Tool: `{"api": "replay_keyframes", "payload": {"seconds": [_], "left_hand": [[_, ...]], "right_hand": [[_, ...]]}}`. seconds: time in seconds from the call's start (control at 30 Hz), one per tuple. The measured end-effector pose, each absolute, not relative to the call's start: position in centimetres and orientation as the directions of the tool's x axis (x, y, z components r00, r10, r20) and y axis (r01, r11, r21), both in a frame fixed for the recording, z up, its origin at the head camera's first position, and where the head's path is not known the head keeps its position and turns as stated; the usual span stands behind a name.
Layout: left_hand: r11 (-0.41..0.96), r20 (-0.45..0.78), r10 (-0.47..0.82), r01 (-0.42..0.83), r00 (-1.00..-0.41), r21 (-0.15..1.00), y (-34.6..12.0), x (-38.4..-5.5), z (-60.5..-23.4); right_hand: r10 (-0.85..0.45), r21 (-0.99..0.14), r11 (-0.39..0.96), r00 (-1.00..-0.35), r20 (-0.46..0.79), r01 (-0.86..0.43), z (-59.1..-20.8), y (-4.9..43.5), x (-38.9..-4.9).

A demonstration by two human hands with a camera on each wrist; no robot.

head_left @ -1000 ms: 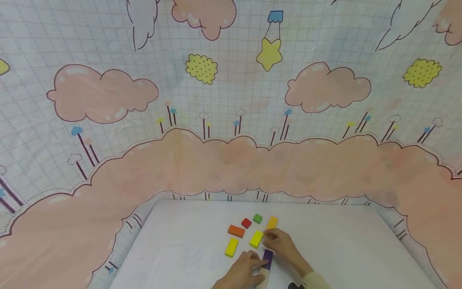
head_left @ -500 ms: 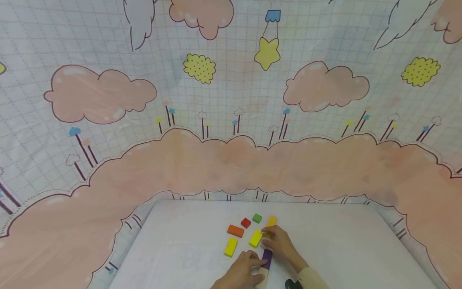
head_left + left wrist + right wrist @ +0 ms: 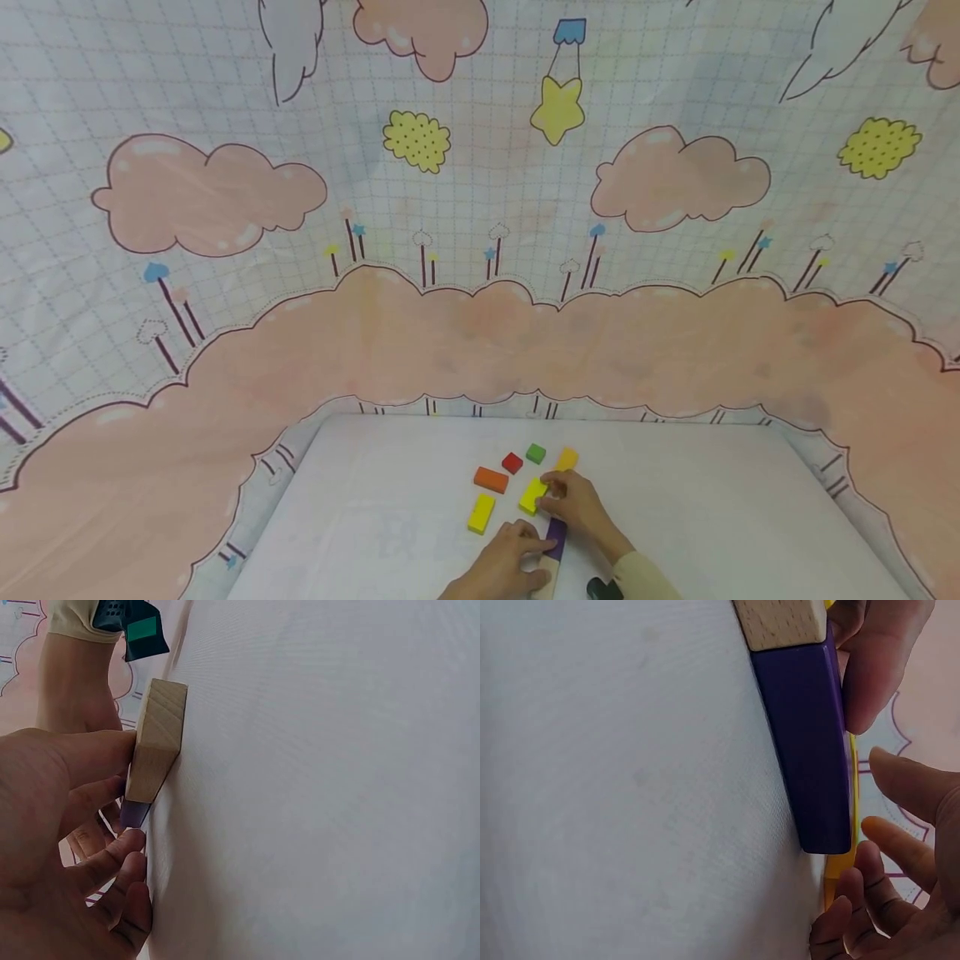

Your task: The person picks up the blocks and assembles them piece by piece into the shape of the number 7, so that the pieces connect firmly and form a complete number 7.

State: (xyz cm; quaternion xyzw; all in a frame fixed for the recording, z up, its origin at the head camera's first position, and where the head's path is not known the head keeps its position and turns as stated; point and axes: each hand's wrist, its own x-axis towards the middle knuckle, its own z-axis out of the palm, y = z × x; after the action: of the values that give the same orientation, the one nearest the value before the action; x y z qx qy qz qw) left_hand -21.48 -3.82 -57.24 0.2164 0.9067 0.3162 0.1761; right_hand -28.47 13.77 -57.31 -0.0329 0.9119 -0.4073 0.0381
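Just left of the right grip (image 3: 581, 504), a yellow block (image 3: 531, 497) is lying; thumb and fingers are standing loose and apart, contact unclear. Left grip (image 3: 504, 560), unclenched, is resting forefinger on a purple block (image 3: 802, 750), thumb on the wooden block (image 3: 161, 739) abutting it. Probably extending that row; next move seems to be calling for a clean pinch.

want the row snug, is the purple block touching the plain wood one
Touching: the right wrist view shows the purple block and the plain block meeting end to end, with no gap along the seam.
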Motion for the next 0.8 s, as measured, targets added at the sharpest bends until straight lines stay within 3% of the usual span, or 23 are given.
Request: {"api": "replay_keyframes", "payload": {"seconds": [0.5, 0.8], "left_hand": [[0.707, -0.201, 0.498, 0.260, -0.844, 0.658, -3.6, -21.3, -56.8], [0.710, -0.207, 0.498, 0.259, -0.842, 0.655, -3.7, -21.3, -56.8]], "right_hand": [[-0.055, -0.667, 0.744, -0.998, -0.028, -0.023, -57.1, 12.9, -28.9], [-0.088, -0.607, 0.790, -0.996, 0.023, -0.084, -57.1, 12.6, -28.9]]}}
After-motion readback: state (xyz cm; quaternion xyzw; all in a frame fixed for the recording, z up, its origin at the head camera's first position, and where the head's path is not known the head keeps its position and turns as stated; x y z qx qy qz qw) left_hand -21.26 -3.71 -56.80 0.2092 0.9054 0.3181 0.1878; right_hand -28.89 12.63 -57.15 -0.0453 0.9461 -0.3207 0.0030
